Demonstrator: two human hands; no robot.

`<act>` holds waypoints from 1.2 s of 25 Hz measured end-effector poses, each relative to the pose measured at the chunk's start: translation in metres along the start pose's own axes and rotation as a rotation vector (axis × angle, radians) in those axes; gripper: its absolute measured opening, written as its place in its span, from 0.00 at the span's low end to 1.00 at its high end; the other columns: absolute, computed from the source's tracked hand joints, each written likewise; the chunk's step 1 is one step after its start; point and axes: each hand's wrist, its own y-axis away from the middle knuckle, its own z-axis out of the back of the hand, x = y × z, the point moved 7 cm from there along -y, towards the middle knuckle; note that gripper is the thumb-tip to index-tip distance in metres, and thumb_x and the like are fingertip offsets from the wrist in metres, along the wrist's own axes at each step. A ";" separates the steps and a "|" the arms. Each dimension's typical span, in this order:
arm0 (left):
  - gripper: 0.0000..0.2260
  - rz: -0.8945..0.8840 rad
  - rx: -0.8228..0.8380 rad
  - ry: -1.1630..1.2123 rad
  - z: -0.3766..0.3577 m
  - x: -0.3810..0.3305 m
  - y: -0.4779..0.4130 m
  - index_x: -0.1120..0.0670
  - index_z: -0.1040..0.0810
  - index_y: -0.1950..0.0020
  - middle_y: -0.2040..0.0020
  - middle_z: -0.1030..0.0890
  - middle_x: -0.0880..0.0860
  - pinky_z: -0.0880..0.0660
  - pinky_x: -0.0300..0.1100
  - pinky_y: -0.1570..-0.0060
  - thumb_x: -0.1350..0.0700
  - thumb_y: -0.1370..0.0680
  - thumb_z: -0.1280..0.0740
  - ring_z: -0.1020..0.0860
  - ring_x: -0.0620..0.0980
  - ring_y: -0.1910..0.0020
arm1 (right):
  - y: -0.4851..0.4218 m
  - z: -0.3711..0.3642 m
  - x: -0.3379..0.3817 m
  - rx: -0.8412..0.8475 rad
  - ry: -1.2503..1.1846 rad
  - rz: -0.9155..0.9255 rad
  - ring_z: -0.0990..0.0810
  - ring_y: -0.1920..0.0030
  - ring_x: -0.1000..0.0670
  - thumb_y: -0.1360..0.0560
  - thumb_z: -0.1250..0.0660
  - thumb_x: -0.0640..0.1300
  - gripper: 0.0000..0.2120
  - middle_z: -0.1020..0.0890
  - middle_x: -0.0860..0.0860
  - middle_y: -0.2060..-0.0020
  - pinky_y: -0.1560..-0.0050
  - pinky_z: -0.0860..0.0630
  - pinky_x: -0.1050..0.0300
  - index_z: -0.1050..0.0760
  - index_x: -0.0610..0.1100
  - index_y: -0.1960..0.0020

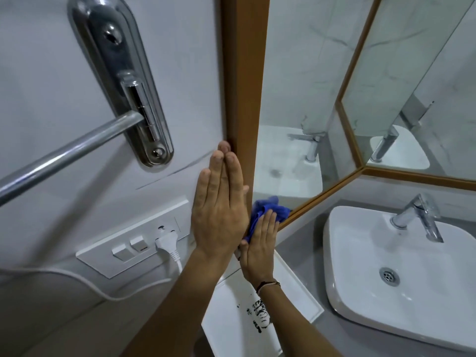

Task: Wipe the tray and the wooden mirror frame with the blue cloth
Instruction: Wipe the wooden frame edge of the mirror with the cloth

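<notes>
The wooden mirror frame (244, 81) runs upright through the middle of the head view and turns along the mirror's lower edge. My left hand (219, 202) lies flat with fingers together against the wall and the frame's outer side, holding nothing. My right hand (260, 243) presses the blue cloth (268, 210) onto the frame's lower corner; part of the cloth is hidden under the palm. Below both forearms lies the white tray (296, 287) on the grey counter, with a black print near its middle.
A chrome towel rail and its bracket (123, 81) stick out from the wall at upper left. A white switch plate with a plug and cord (167, 243) sits left of my hands. A white basin (401, 274) with a chrome tap (422, 215) fills the right.
</notes>
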 end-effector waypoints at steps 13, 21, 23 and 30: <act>0.36 0.033 -0.016 0.061 -0.010 -0.002 0.017 0.62 0.62 0.11 0.10 0.64 0.58 0.61 0.48 0.11 0.51 0.09 0.42 0.61 0.53 0.10 | -0.078 0.036 -0.065 -0.520 -0.804 -1.032 0.23 0.22 0.34 0.06 0.49 0.53 0.25 0.26 0.36 0.20 0.18 0.27 0.33 0.40 0.45 0.11; 0.34 0.044 -0.022 0.075 -0.010 0.000 0.017 0.62 0.61 0.11 0.10 0.64 0.58 0.61 0.48 0.11 0.51 0.08 0.44 0.61 0.52 0.10 | -0.070 0.028 -0.060 -0.481 -0.692 -0.980 0.26 0.18 0.43 0.06 0.49 0.52 0.27 0.29 0.45 0.16 0.14 0.31 0.38 0.47 0.50 0.09; 0.36 0.033 -0.024 0.063 -0.011 -0.001 0.015 0.62 0.61 0.11 0.10 0.64 0.57 0.61 0.48 0.11 0.51 0.09 0.43 0.61 0.52 0.10 | -0.085 0.033 -0.078 -0.536 -0.808 -1.019 0.25 0.19 0.42 0.06 0.49 0.52 0.26 0.28 0.44 0.17 0.15 0.31 0.38 0.46 0.50 0.09; 0.36 0.015 -0.006 0.023 -0.013 -0.002 0.018 0.62 0.62 0.11 0.10 0.65 0.58 0.62 0.48 0.11 0.50 0.08 0.44 0.62 0.53 0.10 | -0.030 0.011 -0.003 -0.497 -0.714 -0.827 0.23 0.21 0.46 0.07 0.47 0.54 0.29 0.30 0.49 0.15 0.19 0.25 0.44 0.50 0.52 0.08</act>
